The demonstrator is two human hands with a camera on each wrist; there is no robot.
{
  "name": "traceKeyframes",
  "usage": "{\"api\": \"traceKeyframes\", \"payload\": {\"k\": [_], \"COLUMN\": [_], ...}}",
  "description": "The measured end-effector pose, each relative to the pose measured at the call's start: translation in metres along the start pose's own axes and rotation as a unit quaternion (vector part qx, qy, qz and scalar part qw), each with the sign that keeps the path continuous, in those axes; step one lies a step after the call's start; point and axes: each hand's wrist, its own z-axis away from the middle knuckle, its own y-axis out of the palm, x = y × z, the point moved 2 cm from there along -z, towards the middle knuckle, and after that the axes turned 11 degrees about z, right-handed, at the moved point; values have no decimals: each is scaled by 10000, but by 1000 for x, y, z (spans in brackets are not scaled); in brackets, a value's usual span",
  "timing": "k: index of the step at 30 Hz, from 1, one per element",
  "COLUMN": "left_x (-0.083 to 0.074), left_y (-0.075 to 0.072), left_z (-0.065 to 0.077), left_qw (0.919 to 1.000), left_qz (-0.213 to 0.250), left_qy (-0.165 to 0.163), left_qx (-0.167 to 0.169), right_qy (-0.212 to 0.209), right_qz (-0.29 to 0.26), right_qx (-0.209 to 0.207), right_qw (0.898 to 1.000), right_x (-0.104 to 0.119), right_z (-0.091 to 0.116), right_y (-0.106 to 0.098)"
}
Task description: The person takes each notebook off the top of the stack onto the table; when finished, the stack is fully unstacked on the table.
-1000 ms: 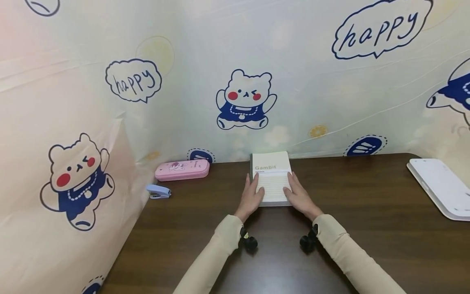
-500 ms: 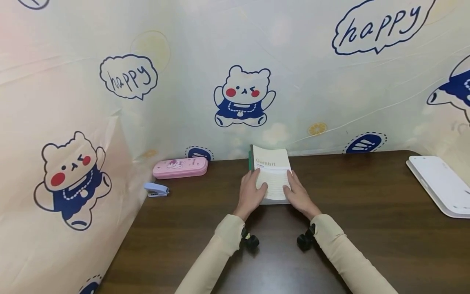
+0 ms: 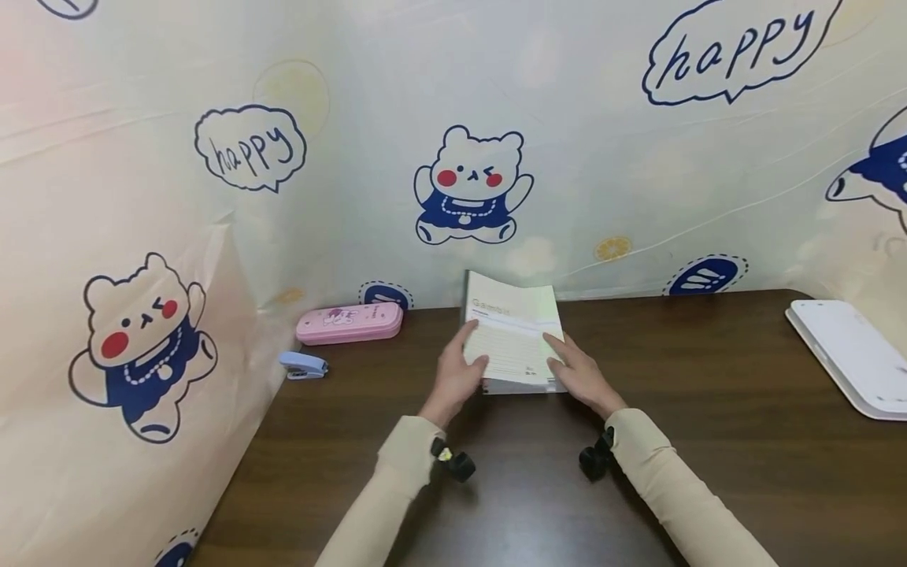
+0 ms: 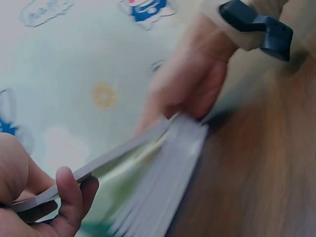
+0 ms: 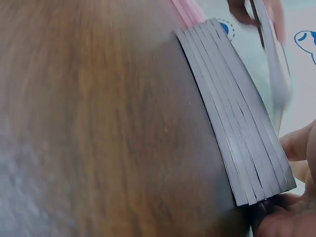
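Observation:
A small stack of notebooks (image 5: 237,108) lies on the table, its several page edges showing in the right wrist view. The top notebook (image 3: 510,346), cream with "Gambit" lettering, is raised and bent up at its left side. My left hand (image 3: 457,374) pinches that left edge between thumb and fingers; in the left wrist view, the notebook (image 4: 113,155) slants away from the stack below it. At the right side, my right hand (image 3: 584,382) holds the notebooks by their edge, thumb toward the top. Its lower fingers are partly hidden behind the stack.
A pink pencil case (image 3: 349,324) and a light blue stapler (image 3: 303,365) lie at the table's back left. A white board-like object (image 3: 850,358) lies at the right end. A printed curtain (image 3: 340,197) stands along the table's back and left edges.
My left hand has moved left, lifting the top notebook's left side and swinging it away from the stack. My right hand stays at the right edge, its index finger now over the cover.

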Motion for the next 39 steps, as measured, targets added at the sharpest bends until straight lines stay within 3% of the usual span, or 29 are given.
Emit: {"api": "traceKeyframes", "payload": {"k": [4,8,13,19,23,25,28,31,32,35,39], "left_x": [-4,-3,8,37,53,54,52,49,48,45,37], "left_y": [-48,-90,-112,-115,-114,-114,-112,-109,-108,-100,-71], "left_z": [7,14,14,6,1,0,3,6,7,7,-4], "left_qw": [9991,9987,9976,9968,9935,9836,9587,9381,9364,9379,9584], "left_qz": [416,386,336,186,-944,-1763,-2839,-3455,-3500,-3436,-2736], "left_qy": [45,-191,-508,-746,-627,-357,-68,40,19,221,657], "left_qx": [-115,-287,-343,-199,-68,-94,-169,-225,-269,-434,-489], "right_qy": [-125,-105,-29,-14,12,13,-3,-11,-7,-32,-10], "right_qz": [-37,-57,-104,-136,-109,-105,-125,-137,-143,-117,-103], "right_qx": [59,39,55,120,91,59,51,43,52,60,67], "right_qw": [9999,9999,9999,9998,9999,9999,9999,9999,9999,9999,9999], "right_x": [-1,-1,-2,-1,-1,-2,-2,-2,-2,-3,-2], "right_z": [1,1,1,0,-1,-1,-1,-1,-1,-2,-2], "right_y": [-2,-1,-1,1,0,-1,-1,-1,-1,0,1]}}
